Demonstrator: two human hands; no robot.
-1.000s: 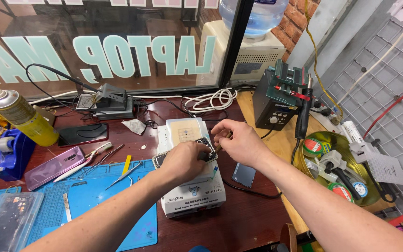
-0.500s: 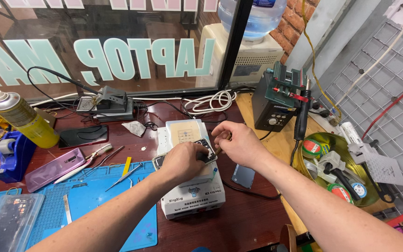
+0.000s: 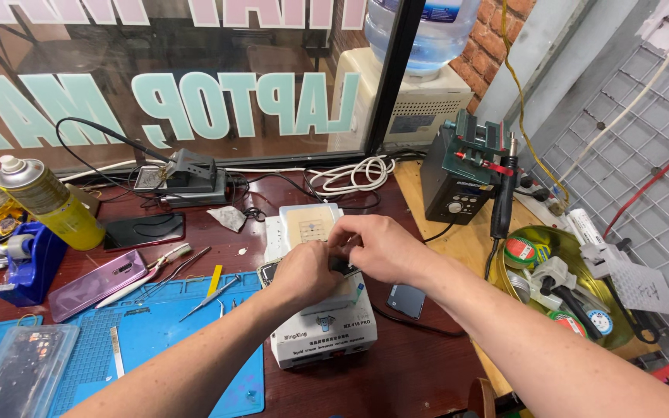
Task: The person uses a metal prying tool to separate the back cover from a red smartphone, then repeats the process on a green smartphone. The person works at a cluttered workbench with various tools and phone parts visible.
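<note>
Forearms enter from bottom edge, both hands meeting over a white box-shaped machine (image 3: pixel 323 337) at centre of the dark wooden bench (image 3: pixel 420 371). Left hand (image 3: pixel 303 272) curled, fingers pinched on a small dark part (image 3: pixel 344 266) lying on the machine's top; part mostly hidden, kind cannot tell. Right hand (image 3: pixel 377 246) arched over from the right, fingertips closed on the same part, touching left-hand fingers. Beige pad (image 3: pixel 310 226) on the machine's far end, just beyond the hands. Blue work mat (image 3: pixel 156 333) left of the machine, with tweezers (image 3: pixel 209 298) and a yellow strip (image 3: pixel 215 279) on it. Clear plastic case (image 3: pixel 17 371) at near left corner. Purple phone (image 3: pixel 96 284) face down at mat's far edge, dark phone (image 3: pixel 145 231) beyond it. Small dark screen piece (image 3: pixel 406 300) on bench right of machine. Yellow spray can (image 3: pixel 48 203) tilted at far left, blue tape dispenser (image 3: pixel 29 263) near it. Round tray (image 3: pixel 574 302) of tape rolls and tools at right. Dark soldering station (image 3: pixel 458 174) behind it, handle hanging at its side. White coiled cable (image 3: pixel 350 174) by the window (image 3: pixel 195 77). Water bottle (image 3: pixel 420 31) on a dispenser behind the glass.
</note>
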